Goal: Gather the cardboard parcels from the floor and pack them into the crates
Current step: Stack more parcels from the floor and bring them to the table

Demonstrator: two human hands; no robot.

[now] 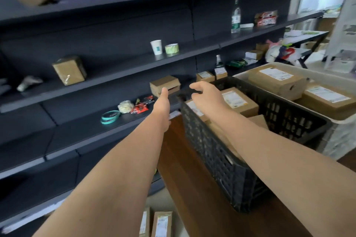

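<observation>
A black lattice crate (215, 152) stands on a brown wooden surface (179, 179) and holds labelled cardboard parcels (238, 101). Behind it, a pale crate (342, 127) carries two larger parcels (277, 81). Both my arms reach out towards the black crate's far corner. My left hand (162, 104) hovers just left of that corner with the thumb stretched out and nothing in it. My right hand (207, 94) hangs over the far rim, fingers loosely curled, holding nothing. Two more parcels (161, 224) lie on the floor at the bottom edge.
Dark shelving (96, 90) fills the left side. It holds small cardboard boxes (165, 85), a paper cup (156, 46), tape rolls (110, 116), snack packets and a bottle (235, 17). A folding table (308, 34) with bags stands at the back right.
</observation>
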